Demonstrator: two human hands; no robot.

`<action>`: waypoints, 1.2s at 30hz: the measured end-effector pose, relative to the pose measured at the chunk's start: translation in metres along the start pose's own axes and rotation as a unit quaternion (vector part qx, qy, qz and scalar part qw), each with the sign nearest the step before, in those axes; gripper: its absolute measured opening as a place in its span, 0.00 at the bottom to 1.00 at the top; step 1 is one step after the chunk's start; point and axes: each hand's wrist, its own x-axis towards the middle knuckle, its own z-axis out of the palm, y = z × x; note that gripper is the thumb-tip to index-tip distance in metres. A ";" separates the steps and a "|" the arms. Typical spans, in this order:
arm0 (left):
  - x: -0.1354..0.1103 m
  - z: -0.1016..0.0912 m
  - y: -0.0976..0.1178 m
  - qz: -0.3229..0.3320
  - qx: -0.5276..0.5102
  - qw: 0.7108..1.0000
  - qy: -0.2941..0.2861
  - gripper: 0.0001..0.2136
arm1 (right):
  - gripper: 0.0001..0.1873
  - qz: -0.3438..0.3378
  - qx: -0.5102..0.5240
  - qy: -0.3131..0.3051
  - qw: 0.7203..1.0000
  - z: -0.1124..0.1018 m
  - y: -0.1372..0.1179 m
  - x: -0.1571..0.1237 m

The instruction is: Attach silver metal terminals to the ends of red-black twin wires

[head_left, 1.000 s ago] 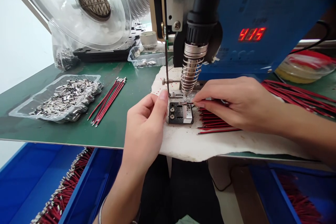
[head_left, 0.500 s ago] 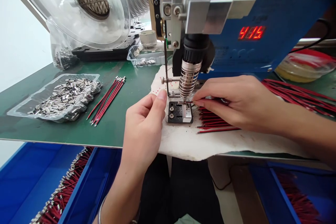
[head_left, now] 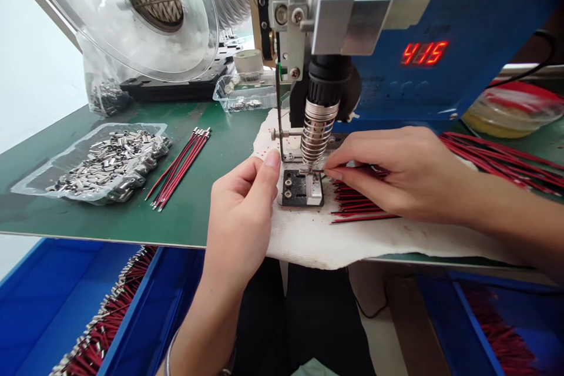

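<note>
My right hand [head_left: 396,173] pinches a thin red wire [head_left: 318,171] and holds its tip under the machine's spring-wrapped head [head_left: 318,129], over a small black fixture block [head_left: 302,189]. My left hand [head_left: 244,211] rests beside the fixture's left edge, fingers curled, thumb and forefinger pressed together; what they hold, if anything, is hidden. A pile of red and black wires [head_left: 359,202] lies under my right hand on a white cloth [head_left: 308,241].
A blue machine with a red display reading 415 [head_left: 423,54] stands behind. On the green table [head_left: 132,217] lie a plastic sheet of metal sleeves [head_left: 110,158], a small wire bundle [head_left: 180,167] and a clear reel [head_left: 132,12]. Blue bins [head_left: 66,305] below hold wires.
The machine head has come down toward the fixture since a second ago and now sits low over the wire tip. My hands have barely moved.
</note>
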 end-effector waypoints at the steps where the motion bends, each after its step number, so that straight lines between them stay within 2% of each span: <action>1: 0.000 0.000 0.000 0.000 -0.002 1.000 0.000 0.22 | 0.08 0.000 -0.001 0.000 1.000 0.000 0.000 0.000; 20: -0.001 0.000 0.000 0.003 -0.008 1.000 -0.004 0.22 | 0.06 -0.022 -0.012 0.007 1.000 0.001 0.002 -0.002; 27: 0.001 -0.001 -0.002 0.013 -0.009 1.000 0.003 0.22 | 0.05 -0.029 -0.030 0.039 0.998 0.003 -0.001 -0.002; 32: -0.012 0.003 0.003 0.047 0.029 0.998 0.031 0.22 | 0.06 -0.028 -0.061 0.081 0.994 -0.004 -0.013 -0.003; 36: -0.022 0.006 0.006 0.046 0.080 0.995 0.042 0.22 | 0.07 -0.022 -0.022 0.058 0.998 -0.006 -0.018 -0.002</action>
